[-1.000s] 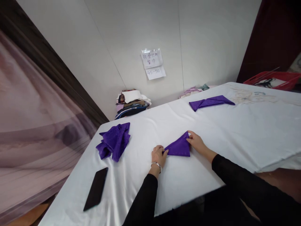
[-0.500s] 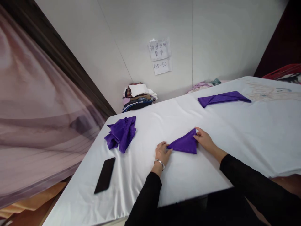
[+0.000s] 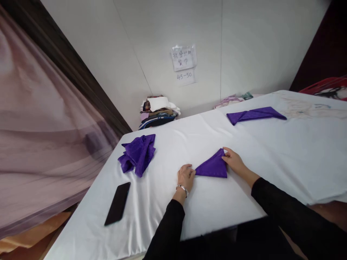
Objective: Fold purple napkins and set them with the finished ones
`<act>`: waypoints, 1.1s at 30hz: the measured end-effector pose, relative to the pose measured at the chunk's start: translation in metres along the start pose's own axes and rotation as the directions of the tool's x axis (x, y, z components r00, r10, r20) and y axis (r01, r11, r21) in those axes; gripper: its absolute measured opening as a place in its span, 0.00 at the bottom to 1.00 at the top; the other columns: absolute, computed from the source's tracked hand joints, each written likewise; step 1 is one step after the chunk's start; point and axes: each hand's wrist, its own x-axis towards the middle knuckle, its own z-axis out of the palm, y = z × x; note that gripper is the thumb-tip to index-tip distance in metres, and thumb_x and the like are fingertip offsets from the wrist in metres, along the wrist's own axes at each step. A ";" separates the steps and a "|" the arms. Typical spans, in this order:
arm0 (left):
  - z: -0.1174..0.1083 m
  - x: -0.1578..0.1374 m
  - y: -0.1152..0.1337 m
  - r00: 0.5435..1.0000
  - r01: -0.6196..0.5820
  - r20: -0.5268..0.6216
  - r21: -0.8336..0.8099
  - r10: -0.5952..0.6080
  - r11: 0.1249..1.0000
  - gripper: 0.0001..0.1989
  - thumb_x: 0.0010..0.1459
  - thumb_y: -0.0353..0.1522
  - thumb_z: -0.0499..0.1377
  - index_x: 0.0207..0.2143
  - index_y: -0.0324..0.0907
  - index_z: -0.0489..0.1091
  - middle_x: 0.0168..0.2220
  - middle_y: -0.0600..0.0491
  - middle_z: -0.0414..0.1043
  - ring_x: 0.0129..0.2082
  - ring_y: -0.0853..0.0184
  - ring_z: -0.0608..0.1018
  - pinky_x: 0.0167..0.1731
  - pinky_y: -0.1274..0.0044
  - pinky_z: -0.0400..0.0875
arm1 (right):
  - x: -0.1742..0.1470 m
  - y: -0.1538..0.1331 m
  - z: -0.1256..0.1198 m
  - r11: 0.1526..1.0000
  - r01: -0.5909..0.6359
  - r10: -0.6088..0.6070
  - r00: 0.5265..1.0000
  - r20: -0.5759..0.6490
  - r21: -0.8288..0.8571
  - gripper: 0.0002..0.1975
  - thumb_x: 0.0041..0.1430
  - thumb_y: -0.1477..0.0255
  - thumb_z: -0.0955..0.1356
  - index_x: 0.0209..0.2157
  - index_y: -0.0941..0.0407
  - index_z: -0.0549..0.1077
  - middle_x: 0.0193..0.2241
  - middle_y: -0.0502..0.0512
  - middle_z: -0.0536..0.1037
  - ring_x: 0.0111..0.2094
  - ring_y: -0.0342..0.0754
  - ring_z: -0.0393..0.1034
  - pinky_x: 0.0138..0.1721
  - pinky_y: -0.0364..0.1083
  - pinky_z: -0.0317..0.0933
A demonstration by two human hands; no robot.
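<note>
The folded purple fabric triangle [image 3: 213, 167] on the white-draped table [image 3: 276, 151] is best kept taut, its far-right corner pinched by the right hand [image 3: 234, 161], the left hand's [image 3: 185, 177] grip at its left tip unclear.

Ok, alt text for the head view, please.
A person's right fingers pinch the upper corner of a folded purple cloth on a white-covered table, left fingers at its narrow tip. Left of them lie a crumpled purple cloth and dark phone; a purple strip, farther back.
</note>
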 end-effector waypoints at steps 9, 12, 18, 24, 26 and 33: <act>0.002 -0.001 0.002 0.999 -0.037 0.018 0.014 0.036 0.999 0.08 0.55 0.36 0.55 0.26 0.43 0.68 0.48 0.52 0.67 0.53 0.61 0.63 0.54 0.63 0.54 | 0.009 -0.008 0.000 0.995 -0.064 0.060 0.997 0.049 0.077 0.27 0.48 0.71 0.66 0.53 0.55 0.63 0.26 0.48 0.74 0.28 0.45 0.68 0.32 0.44 0.61; 0.001 -0.003 0.002 0.998 -0.052 0.022 0.017 0.052 0.999 0.06 0.51 0.36 0.58 0.27 0.43 0.67 0.48 0.52 0.67 0.53 0.60 0.63 0.54 0.62 0.54 | 0.014 -0.007 0.001 0.994 -0.043 0.039 0.998 0.044 0.096 0.27 0.48 0.71 0.66 0.53 0.55 0.63 0.27 0.48 0.74 0.29 0.45 0.69 0.33 0.44 0.61; 0.001 -0.003 0.002 0.998 -0.069 0.014 0.018 0.069 0.997 0.06 0.54 0.34 0.56 0.25 0.44 0.66 0.48 0.52 0.67 0.52 0.61 0.64 0.53 0.62 0.55 | 0.023 -0.012 0.003 1.000 -0.024 0.024 0.999 0.041 0.013 0.25 0.49 0.71 0.64 0.52 0.56 0.64 0.26 0.48 0.74 0.29 0.45 0.68 0.33 0.43 0.60; 0.003 -0.002 0.000 0.998 -0.063 -0.013 0.010 0.063 0.998 0.07 0.54 0.35 0.55 0.26 0.44 0.66 0.47 0.52 0.68 0.51 0.61 0.65 0.52 0.62 0.56 | 0.026 -0.018 0.007 1.000 0.010 -0.010 0.999 0.031 -0.005 0.24 0.49 0.73 0.63 0.51 0.56 0.65 0.31 0.50 0.75 0.32 0.45 0.68 0.36 0.44 0.61; 0.004 -0.002 -0.002 0.998 -0.056 -0.018 0.008 0.056 0.998 0.06 0.54 0.35 0.55 0.26 0.44 0.66 0.47 0.52 0.68 0.51 0.61 0.66 0.52 0.62 0.56 | 0.028 -0.018 0.008 1.000 0.007 -0.006 1.000 0.016 -0.015 0.23 0.49 0.73 0.63 0.50 0.56 0.66 0.32 0.51 0.74 0.32 0.46 0.68 0.36 0.44 0.61; 0.009 -0.002 -0.008 0.996 -0.056 -0.072 0.006 0.056 0.998 0.06 0.54 0.35 0.55 0.28 0.44 0.67 0.46 0.51 0.67 0.49 0.61 0.67 0.51 0.62 0.59 | 0.037 -0.018 0.009 0.994 0.014 -0.012 1.000 0.017 -0.111 0.23 0.49 0.75 0.63 0.50 0.55 0.66 0.32 0.52 0.74 0.33 0.45 0.68 0.35 0.43 0.61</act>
